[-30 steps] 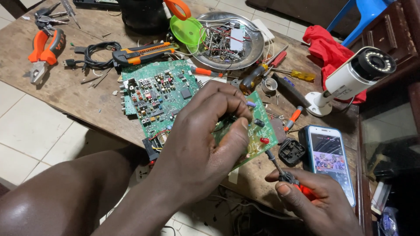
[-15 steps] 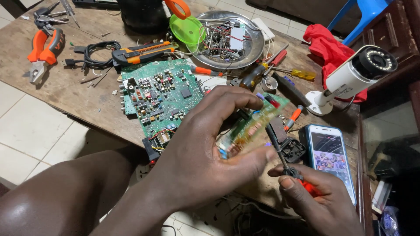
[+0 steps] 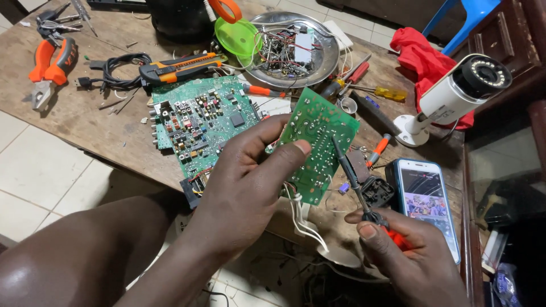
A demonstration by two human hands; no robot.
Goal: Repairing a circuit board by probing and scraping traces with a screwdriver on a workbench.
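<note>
1. Head view: a small green board is gripped by the left hand, thumb on its solder side, fingers behind. It is held tilted up, just above the surface.
2. White wires hang from the board's bottom edge.
3. A soldering tool w/ red handle is gripped by the right hand, closed around it. Its dark tip is touching the board's solder side, near the middle.
4. A bigger green board w/ many small parts lies flat on the surface, just left of the held board.
5. A phone w/ lit screen lies on the right, near the right hand.
6. A white camera on a stand is seen at the right, in front of a red cloth.
7. A metal dish full of wires & bits sits at the back; a green lid is beside it.
8. Orange pliers & an orange-black knife lie at the left.
</note>
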